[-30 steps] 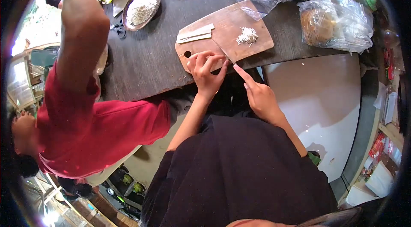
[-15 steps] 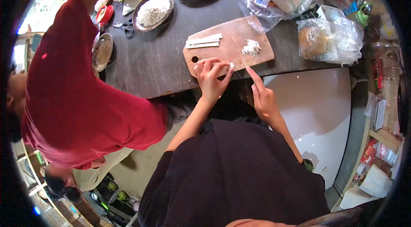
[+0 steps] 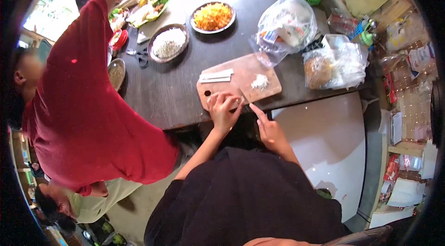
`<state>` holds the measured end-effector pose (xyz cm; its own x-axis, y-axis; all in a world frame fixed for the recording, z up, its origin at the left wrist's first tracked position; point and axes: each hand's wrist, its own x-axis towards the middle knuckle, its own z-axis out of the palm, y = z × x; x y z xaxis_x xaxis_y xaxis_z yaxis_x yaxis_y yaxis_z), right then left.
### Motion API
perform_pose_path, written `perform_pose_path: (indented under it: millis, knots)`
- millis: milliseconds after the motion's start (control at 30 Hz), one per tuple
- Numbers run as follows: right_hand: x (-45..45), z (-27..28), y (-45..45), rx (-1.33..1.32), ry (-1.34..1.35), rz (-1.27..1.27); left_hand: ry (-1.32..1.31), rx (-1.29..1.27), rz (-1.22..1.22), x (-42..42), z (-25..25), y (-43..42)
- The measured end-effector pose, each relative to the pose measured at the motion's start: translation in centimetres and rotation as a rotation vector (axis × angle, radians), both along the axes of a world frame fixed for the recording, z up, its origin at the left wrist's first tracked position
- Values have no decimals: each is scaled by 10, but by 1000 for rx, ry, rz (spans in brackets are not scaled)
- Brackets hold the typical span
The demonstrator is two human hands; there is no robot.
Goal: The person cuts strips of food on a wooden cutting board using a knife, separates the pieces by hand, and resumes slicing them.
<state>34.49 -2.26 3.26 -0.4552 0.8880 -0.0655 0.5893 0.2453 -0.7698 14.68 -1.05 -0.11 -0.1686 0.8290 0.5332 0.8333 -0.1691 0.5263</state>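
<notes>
The wooden cutting board (image 3: pixel 245 66) lies at the table's near edge. My left hand (image 3: pixel 223 114) is over its near side, fingers curled and pinching a small white piece (image 3: pixel 241 100), probably of the same stuff as the strips. Just to the right, my right hand (image 3: pixel 272 135) grips a knife, index finger stretched along it; the thin blade (image 3: pixel 245 94) is seen nearly edge-on and its handle is hidden in the palm. White strips (image 3: pixel 216 76) rest at the board's left. A small heap of fine white shreds (image 3: pixel 259 82) sits at its right.
Behind the board stand a bowl of white shreds (image 3: pixel 169 43) and a plate of orange bits (image 3: pixel 212 17). Plastic bags (image 3: pixel 287 21) are at right. Scissors (image 3: pixel 139 57) lie left. A person in a red shirt (image 3: pixel 88 107) reaches over the table from the left; another stands beyond.
The camera view has tilted up, so the table sits lower in the picture and another person shows at the far side. My hands keep the same grips at the board.
</notes>
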Motion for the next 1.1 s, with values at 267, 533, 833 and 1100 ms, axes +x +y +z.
perform_pose_path:
  millis: [267, 533, 833, 1100]
  knots:
    - [-1, -4, 7, -22, 22, 32, 35, 17, -5, -1, -3, -1]
    - [-2, 8, 3, -52, 28, 10, 72, 62, -39, -2, -4, -2]
    - [-15, -19, -5, 16, 103, -104, 100, 115, -159, -10, -1, -5]
    - [-18, -35, -3, 201, 230, -83, 122, 119, -247, -18, -9, -6]
